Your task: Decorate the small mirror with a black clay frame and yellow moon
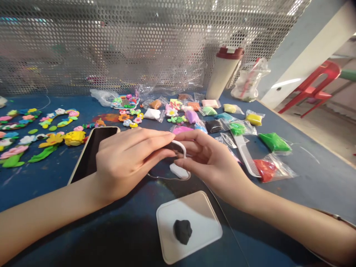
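My left hand (129, 161) rests over a black-screened smartphone (91, 154), its fingertips meeting a curved strip of white clay (180, 148). My right hand (208, 161) curls around the same strip from the other side, and both hands seem to pinch it. Below the fingers lies a white oval clay piece (179, 171), joined to the strip, with a thin cord (164, 177) trailing from it. Part of the strip is hidden by my fingers. Nearer to me, a white square board (191, 207) carries a black clay lump (183, 231).
The blue table (47, 185) holds clay flowers (51, 140) at the left. Several clay bags (274, 142), a comb (246, 155) and a tumbler (224, 68) stand to the right and back. A perforated metal screen (111, 48) rises behind, and a red plastic chair (314, 87) stands beyond the table edge.
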